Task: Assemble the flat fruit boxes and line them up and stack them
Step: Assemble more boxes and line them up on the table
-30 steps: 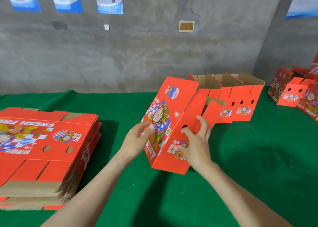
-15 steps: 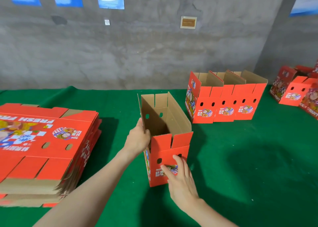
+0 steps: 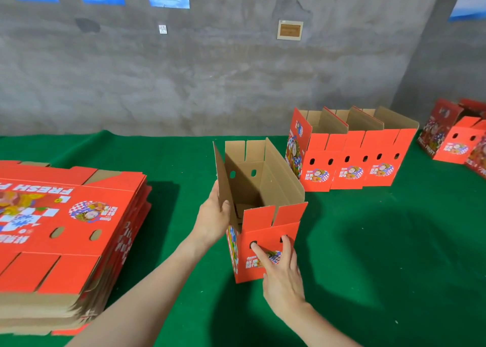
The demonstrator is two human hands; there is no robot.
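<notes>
An assembled red fruit box (image 3: 265,231) stands upright and open-topped on the green table (image 3: 381,254), brown inside. My left hand (image 3: 214,216) grips its left top flap, thumb inside the box. My right hand (image 3: 280,270) lies flat against the near end panel, straight fingers reaching the two handle holes. A thick stack of flat red boxes (image 3: 63,236) lies at the left. A row of three assembled boxes (image 3: 349,160) stands side by side at the back right.
More red boxes (image 3: 457,141) lie at the far right edge of the table. A grey concrete wall (image 3: 210,78) with posters runs along the table's back edge. Green cloth shows between the held box and the row.
A second ago the box was tilted in the air with its bottom toward me. Now it stands upright on the table with its top open, both hands still on it.
</notes>
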